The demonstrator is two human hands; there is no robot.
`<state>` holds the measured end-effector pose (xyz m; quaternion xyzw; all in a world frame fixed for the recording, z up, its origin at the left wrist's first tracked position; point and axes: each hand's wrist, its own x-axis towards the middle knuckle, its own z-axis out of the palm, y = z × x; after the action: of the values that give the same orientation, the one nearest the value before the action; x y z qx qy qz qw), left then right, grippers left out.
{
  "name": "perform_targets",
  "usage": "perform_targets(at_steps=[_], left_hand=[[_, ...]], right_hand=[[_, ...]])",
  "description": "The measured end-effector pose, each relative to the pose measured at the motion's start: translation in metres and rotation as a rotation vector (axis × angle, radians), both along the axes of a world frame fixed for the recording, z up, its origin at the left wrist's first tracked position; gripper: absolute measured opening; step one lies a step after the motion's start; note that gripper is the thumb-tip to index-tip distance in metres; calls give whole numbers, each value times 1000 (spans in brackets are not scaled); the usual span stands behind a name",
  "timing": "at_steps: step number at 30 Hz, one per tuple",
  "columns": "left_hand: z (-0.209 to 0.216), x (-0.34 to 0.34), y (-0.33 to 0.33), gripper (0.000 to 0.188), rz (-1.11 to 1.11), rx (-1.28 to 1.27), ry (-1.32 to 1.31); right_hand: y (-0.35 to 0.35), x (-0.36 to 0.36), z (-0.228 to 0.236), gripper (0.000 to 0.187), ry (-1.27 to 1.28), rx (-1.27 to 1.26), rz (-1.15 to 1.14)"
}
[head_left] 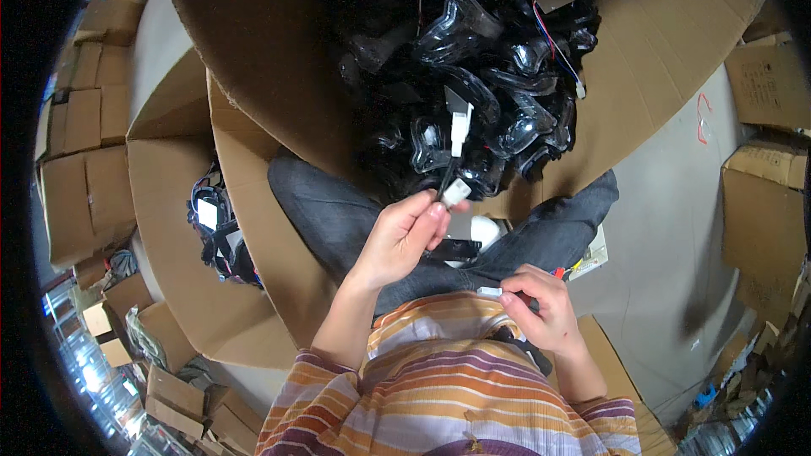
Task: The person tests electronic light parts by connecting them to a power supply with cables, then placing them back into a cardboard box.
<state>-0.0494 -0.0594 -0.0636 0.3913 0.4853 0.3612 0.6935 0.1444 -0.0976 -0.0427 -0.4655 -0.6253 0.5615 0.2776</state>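
Observation:
My left hand [397, 236] is closed, pinching a small white plug connector [456, 193] between thumb and fingers. A dark cable runs up beside it to another white connector [459, 133], which hangs in front of the big box. Lower and to the right, my right hand [542, 308] is closed on a second small white connector [489, 291], held near my lap. Below my left hand, a black part [452, 249] and a rounded white thing [484, 231] lie between my crossed legs. Whether these join the cable, I cannot tell.
A large open cardboard box [676, 59] ahead holds many glossy black moulded parts [481, 101], some with coloured wires [553, 42]. At left, another box [169, 236] contains black wired parts [221, 228]. Stacked cartons [84, 177] line both sides. A red item [702, 118] lies on the grey floor.

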Motion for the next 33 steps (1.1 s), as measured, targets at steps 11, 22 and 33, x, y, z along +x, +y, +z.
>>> perform_targets(at_steps=[11, 22, 33], left_hand=[[-23, 7, -8, 13, -392, 340, -153], [-29, 3, -5, 19, -632, 291, -156], [-25, 17, -23, 16, -486, 291, 27]], right_hand=[[20, 18, 4, 1, 225, -149, -52], [22, 19, 0, 4, -74, 139, 26], [7, 30, -3, 4, -210, 140, -54]])
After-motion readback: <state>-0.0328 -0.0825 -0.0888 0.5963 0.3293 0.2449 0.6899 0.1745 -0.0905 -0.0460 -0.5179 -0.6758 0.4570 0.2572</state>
